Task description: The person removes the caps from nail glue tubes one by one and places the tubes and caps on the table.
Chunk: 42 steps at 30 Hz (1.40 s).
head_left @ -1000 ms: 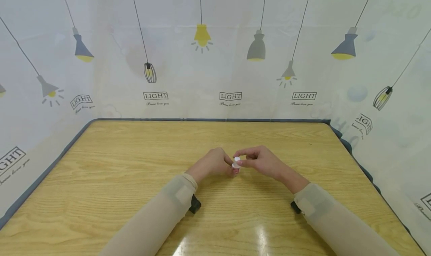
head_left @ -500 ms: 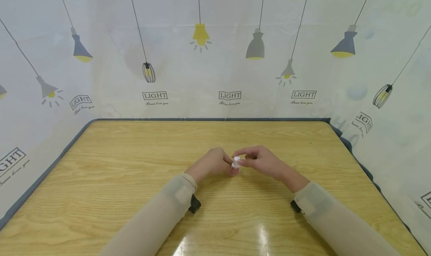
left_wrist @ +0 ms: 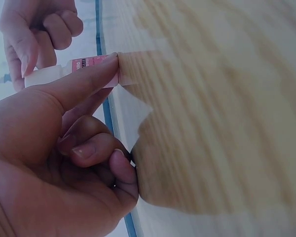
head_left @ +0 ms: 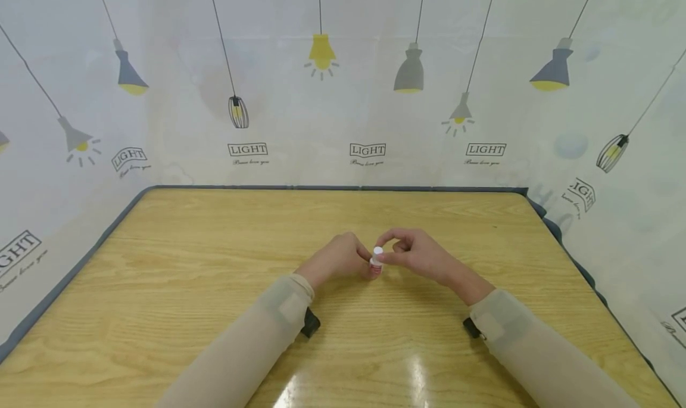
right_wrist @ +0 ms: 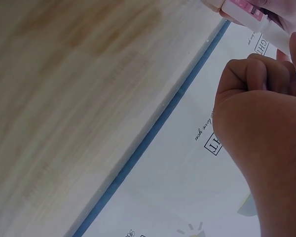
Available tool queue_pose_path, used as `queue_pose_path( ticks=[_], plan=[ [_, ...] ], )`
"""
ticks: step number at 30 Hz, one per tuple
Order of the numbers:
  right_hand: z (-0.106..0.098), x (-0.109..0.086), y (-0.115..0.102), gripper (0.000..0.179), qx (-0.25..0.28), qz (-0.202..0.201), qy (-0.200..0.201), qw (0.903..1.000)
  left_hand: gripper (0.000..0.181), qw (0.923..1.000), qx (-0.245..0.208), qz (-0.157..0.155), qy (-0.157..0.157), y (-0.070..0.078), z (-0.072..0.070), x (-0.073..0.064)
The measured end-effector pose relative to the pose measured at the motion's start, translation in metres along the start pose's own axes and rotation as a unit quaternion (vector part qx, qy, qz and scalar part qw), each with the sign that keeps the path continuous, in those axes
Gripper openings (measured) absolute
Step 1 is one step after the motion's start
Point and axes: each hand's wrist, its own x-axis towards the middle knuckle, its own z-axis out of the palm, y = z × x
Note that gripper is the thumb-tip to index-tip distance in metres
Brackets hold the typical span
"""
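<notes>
A small white bottle with a pink label (head_left: 376, 270) stands upright on the wooden table, near its middle. My left hand (head_left: 341, 257) holds the bottle body from the left, its thumb stretched along the label in the left wrist view; the other fingers are curled beneath. On top sits a tall white cap (left_wrist: 42, 76). My right hand (head_left: 423, 254) pinches this cap from the right between thumb and index finger, with its remaining fingers folded in. The right wrist view catches only part of the label (right_wrist: 248, 8) at the top right corner.
The wooden table (head_left: 214, 241) has a dark blue edge along its back and sides. Behind it hangs a pale backdrop (head_left: 300, 116) printed with lamps. A dark wrist device (head_left: 310, 323) sits under the left sleeve, another (head_left: 471, 327) under the right.
The right index finger has lifted and arches a little higher around the cap. The left hand and the bottle have stayed in place.
</notes>
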Motion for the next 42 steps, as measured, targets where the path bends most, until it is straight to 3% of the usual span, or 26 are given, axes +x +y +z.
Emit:
queue_pose_path(
  ticks=[9,18,28,36,42],
  plan=[
    [-0.0001,0.0,-0.0011,0.027,-0.003,-0.009,-0.01,0.9999,0.005,1.0,-0.001,0.0,-0.002,0.0016,-0.0002,-0.0017],
    [0.0019,-0.0001,-0.0034,0.024,-0.004,0.015,-0.001,0.9999,0.005,1.0,-0.002,-0.005,0.0,0.0019,-0.0007,-0.0021],
    [0.0003,0.0012,0.0008,0.026,-0.02,-0.012,-0.009,0.9997,0.005,0.9998,-0.015,-0.011,-0.002,0.0026,-0.0011,-0.0026],
    [-0.0012,0.001,-0.001,0.028,-0.006,-0.007,0.022,0.9997,0.004,1.0,-0.001,-0.004,-0.002,0.0007,0.0005,0.0003],
    [-0.0008,-0.0006,-0.0032,0.021,0.002,-0.037,0.06,0.9975,0.01,1.0,0.003,-0.001,-0.002,-0.0005,-0.0001,0.0009]
  ],
)
